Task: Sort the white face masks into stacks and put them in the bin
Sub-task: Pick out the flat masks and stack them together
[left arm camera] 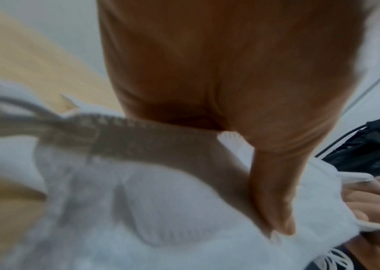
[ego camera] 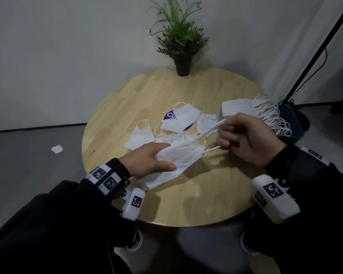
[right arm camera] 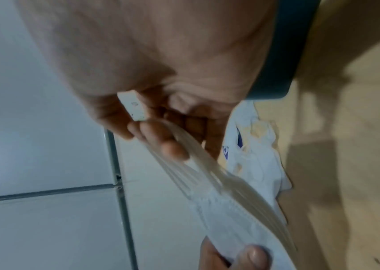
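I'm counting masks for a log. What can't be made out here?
- Held masks: the count; layers overlap, both wrist views blurred.
- Stack: the count; right hand covers its near edge.
- Bin: the inside; stack and table hide it in the head view.

loose masks [ego camera: 140,137]: about 4 | held bundle [ego camera: 175,161]: 1 | stack [ego camera: 237,107]: 1 | plant [ego camera: 181,39]: 1

Potted plant [ego camera: 179,38], round wooden table [ego camera: 139,95] — purple sticker [ego camera: 169,115]

left hand [ego camera: 149,160] gripping, right hand [ego camera: 246,139] pinching, both raised
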`<state>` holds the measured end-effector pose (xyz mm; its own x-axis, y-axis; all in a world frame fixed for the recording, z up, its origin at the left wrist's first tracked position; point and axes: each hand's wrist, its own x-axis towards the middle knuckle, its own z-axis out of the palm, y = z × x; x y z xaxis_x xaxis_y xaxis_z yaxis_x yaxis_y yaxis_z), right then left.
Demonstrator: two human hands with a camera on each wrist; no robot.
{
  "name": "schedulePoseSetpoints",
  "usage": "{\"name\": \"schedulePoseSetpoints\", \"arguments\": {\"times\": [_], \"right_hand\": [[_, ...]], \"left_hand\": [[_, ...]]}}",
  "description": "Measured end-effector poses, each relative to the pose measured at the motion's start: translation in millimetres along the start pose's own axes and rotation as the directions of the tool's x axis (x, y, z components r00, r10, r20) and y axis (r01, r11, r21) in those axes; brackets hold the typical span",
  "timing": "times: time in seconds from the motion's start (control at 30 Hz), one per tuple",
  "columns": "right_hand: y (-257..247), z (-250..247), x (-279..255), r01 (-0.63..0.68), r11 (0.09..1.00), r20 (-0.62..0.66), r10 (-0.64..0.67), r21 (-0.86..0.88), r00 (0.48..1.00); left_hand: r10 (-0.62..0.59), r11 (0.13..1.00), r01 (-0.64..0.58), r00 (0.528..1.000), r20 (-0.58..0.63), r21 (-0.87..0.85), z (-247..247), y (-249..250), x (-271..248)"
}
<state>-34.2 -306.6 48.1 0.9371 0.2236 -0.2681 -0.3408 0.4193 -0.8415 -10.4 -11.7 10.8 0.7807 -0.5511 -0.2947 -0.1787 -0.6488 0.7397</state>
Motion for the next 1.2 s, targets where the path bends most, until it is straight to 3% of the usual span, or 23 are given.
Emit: {"name": "schedulePoseSetpoints", "arguments": {"times": [0.1, 0.17, 0.2, 0.23, 0.3, 0.4, 0.47, 0.57, 0.7, 0.8, 0.87, 0.9, 0.97, 1.0, 1.1, 1.2], "right_hand": [[4, -8, 8, 0.080, 0.996, -0.275, -0.066, 0.042, 0.959], [13, -12, 14, 0.106, 0.989, -0.394, -0.137, -0.100, 0.909], [19, -10, 16, 0.120, 0.964, -0.382, -0.206, -0.236, 0.901], [26, -7, 18, 0.155, 0.910, -0.329, -0.291, -0.384, 0.898], [37, 3, 15, 0.269, 0.718, -0.152, -0.463, -0.642, 0.873], [47, 21, 5, 0.460, 0.246, 0.211, -0.645, -0.853, 0.735], [57, 31, 1, 0.491, 0.024, 0.391, -0.573, -0.871, 0.721], [71, 37, 1, 0.486, -0.093, 0.469, -0.467, -0.869, 0.749], [75, 46, 0, 0.499, -0.012, 0.434, -0.511, -0.867, 0.742], [72, 49, -1, 0.564, 0.121, 0.365, -0.649, -0.816, 0.667], [65, 48, 1, 0.599, 0.265, 0.234, -0.745, -0.756, 0.625], [61, 49, 0, 0.598, 0.387, 0.127, -0.758, -0.702, 0.640], [51, 51, 0, 0.554, 0.682, -0.135, -0.680, -0.479, 0.720], [47, 49, 0, 0.524, 0.770, -0.241, -0.621, -0.363, 0.746], [34, 38, 8, 0.452, 0.858, -0.369, -0.513, -0.243, 0.775], [30, 29, 16, 0.327, 0.920, -0.204, -0.370, -0.217, 0.906]], "left_hand": [[-0.039, 0.998, 0.039, 0.999, 0.006, -0.042, -4, 1, -6], [-0.059, 0.998, 0.059, 0.998, -0.006, 0.003, -1, 0, -5], [-0.075, 0.997, 0.075, 0.997, -0.023, 0.025, 2, -1, -2], [-0.095, 0.995, 0.096, 0.994, -0.045, 0.024, 6, -1, 0], [-0.120, 0.990, 0.112, 0.988, -0.093, -0.081, 15, -1, 5], [-0.117, 0.914, 0.041, 0.979, -0.166, -0.403, 25, 10, 8], [-0.121, 0.851, -0.032, 0.959, -0.255, -0.525, 28, 19, 11], [-0.118, 0.787, -0.138, 0.923, -0.366, -0.602, 29, 27, 16], [-0.092, 0.791, -0.228, 0.874, -0.478, -0.568, 29, 36, 19], [-0.058, 0.808, -0.267, 0.852, -0.521, -0.526, 29, 40, 20], [-0.053, 0.829, -0.265, 0.839, -0.541, -0.493, 27, 40, 20], [-0.054, 0.838, -0.260, 0.836, -0.547, -0.480, 26, 38, 20], [-0.047, 0.843, -0.258, 0.838, -0.544, -0.472, 24, 35, 20], [-0.041, 0.834, -0.263, 0.846, -0.531, -0.484, 23, 35, 19], [0.010, 0.810, -0.274, 0.891, -0.455, -0.519, 21, 35, 16], [0.071, 0.794, -0.254, 0.941, -0.331, -0.552, 22, 40, 14]]}}
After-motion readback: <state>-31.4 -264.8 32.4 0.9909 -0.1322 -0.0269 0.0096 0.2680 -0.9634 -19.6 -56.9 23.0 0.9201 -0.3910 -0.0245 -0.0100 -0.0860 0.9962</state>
